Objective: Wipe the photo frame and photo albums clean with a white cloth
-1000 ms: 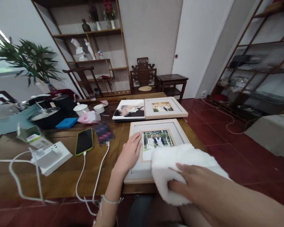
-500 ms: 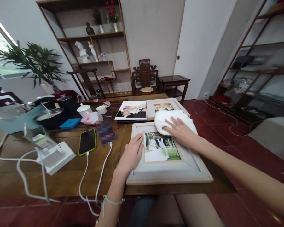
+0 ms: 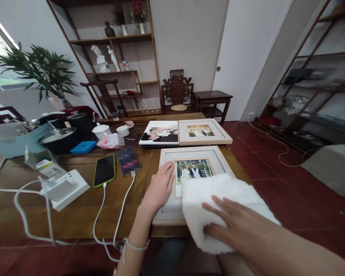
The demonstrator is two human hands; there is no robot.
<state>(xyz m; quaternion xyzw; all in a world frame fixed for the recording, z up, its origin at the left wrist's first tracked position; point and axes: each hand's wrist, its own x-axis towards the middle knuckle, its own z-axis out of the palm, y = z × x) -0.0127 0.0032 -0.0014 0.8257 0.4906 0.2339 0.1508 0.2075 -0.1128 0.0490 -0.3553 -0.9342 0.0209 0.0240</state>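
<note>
A light wood-edged picture frame [image 3: 168, 216] lies flat at the table's front right, with a wedding photo [image 3: 189, 168] of a couple in its middle. My left hand [image 3: 160, 188] rests on the frame's left side, its fingers stretched out and holding nothing. My right hand [image 3: 228, 220] grips a fluffy white cloth [image 3: 215, 188], its fingers across the top and the thumb on the near part. The cloth hides the frame's lower right and the bottom of the photo, and it hangs past the near edge.
Beyond lie another framed photo [image 3: 222, 135] and a white-edged photo panel [image 3: 172, 132]. To the left are a charging phone [image 3: 104, 170], white cables [image 3: 126, 207], a white box [image 3: 70, 191], a blue box [image 3: 84, 147], pots [image 3: 59, 140] and a lidded white bowl [image 3: 101, 130].
My right hand has drawn the white cloth from the frame's far edge toward me, over its lower right, uncovering the framed photo behind. My left hand has stayed on the left side.
</note>
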